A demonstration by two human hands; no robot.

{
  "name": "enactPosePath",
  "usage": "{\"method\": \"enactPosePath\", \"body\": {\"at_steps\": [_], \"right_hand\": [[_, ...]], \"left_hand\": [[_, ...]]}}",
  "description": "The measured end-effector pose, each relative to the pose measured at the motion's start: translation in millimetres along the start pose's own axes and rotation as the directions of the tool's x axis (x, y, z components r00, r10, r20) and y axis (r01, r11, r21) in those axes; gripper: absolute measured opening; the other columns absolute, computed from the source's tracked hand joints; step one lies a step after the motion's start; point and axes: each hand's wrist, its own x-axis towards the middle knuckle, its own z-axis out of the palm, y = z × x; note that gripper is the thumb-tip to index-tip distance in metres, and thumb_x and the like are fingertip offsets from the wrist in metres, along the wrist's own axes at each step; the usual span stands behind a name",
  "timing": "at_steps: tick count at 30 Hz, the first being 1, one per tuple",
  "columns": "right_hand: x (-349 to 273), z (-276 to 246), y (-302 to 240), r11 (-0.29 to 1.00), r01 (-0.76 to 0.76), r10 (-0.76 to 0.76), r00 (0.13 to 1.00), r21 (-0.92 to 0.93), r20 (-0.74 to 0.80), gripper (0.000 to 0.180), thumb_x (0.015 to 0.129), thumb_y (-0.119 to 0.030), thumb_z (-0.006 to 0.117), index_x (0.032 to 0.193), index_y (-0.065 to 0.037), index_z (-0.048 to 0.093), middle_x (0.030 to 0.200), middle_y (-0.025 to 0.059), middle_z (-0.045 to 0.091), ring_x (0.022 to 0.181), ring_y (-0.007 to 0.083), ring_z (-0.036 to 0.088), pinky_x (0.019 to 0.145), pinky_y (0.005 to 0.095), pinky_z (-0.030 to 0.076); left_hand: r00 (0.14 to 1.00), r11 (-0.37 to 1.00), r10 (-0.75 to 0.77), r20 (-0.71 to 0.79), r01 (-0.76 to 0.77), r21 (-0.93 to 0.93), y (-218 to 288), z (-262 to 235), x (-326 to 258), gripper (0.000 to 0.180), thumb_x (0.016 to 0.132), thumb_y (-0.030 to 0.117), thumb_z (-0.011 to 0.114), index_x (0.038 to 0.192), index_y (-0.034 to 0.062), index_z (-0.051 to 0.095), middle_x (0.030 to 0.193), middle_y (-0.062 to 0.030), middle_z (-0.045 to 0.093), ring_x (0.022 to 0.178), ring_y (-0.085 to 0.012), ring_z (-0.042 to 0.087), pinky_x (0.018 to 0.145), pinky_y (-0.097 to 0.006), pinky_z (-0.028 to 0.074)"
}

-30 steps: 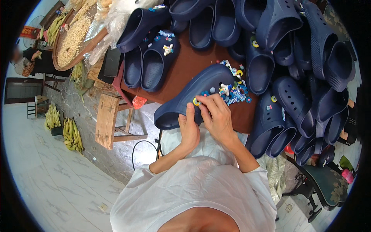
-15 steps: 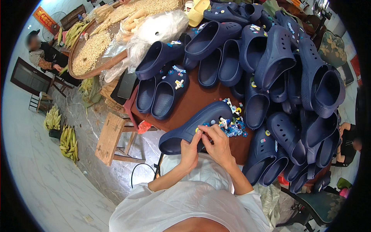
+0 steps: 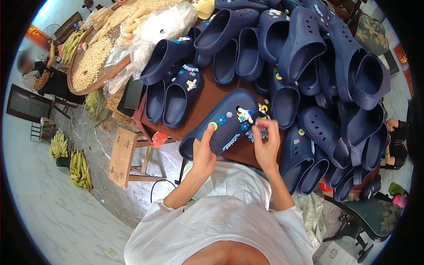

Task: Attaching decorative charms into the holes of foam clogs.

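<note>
While the left hand [image 3: 204, 152] grips the navy clog [image 3: 223, 123] at its near edge, steadying it on the brown surface [image 3: 201, 104] | right hand [image 3: 266, 143] pinches a small charm [image 3: 256, 130] beside the charm pile [image 3: 263, 110], ready to press | more clogs [image 3: 335, 66] heaped far right.

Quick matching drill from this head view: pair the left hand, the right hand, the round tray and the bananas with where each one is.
Things:
1. left hand
2. right hand
3. round tray
4. bananas

Places:
A. on the floor, far left
B. holding the navy clog by its heel end
C. pinching something small beside the loose charms
D. upper left, full of pale grain

Pairs: 1-B, 2-C, 3-D, 4-A
</note>
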Motion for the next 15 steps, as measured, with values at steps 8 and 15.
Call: {"method": "enactPosePath", "body": {"at_steps": [8, 15], "right_hand": [[38, 6, -5, 0.992, -0.118, 0.122, 0.984, -0.043, 0.126, 0.058, 0.089, -0.025, 0.072, 0.136, -0.004, 0.045, 0.129, 0.0178, 0.047, 0.115, 0.0308, 0.051, 0.094, 0.0385, 0.044], [28, 3, 4, 0.99, -0.135, 0.141, 0.974, -0.048, 0.177, 0.053, 0.094, -0.02, 0.065, 0.139, -0.001, 0.042, 0.133, 0.0195, 0.044, 0.123, 0.0329, 0.048, 0.101, 0.039, 0.041]], "left_hand": [[0.966, 0.96, 0.231, 0.119, -0.246, 0.132, -24, 10, -14, 0.041, 0.094, 0.016, 0.067, 0.13, 0.0006, 0.052, 0.123, -0.0075, 0.062, 0.11, -0.0166, 0.061, 0.096, -0.032, 0.05], [0.98, 0.976, 0.143, 0.141, -0.163, 0.146, -29, 6, -18, 0.051, 0.093, 0.019, 0.069, 0.135, -0.0011, 0.048, 0.127, -0.0088, 0.057, 0.115, -0.015, 0.055, 0.1, -0.03, 0.044]]}}
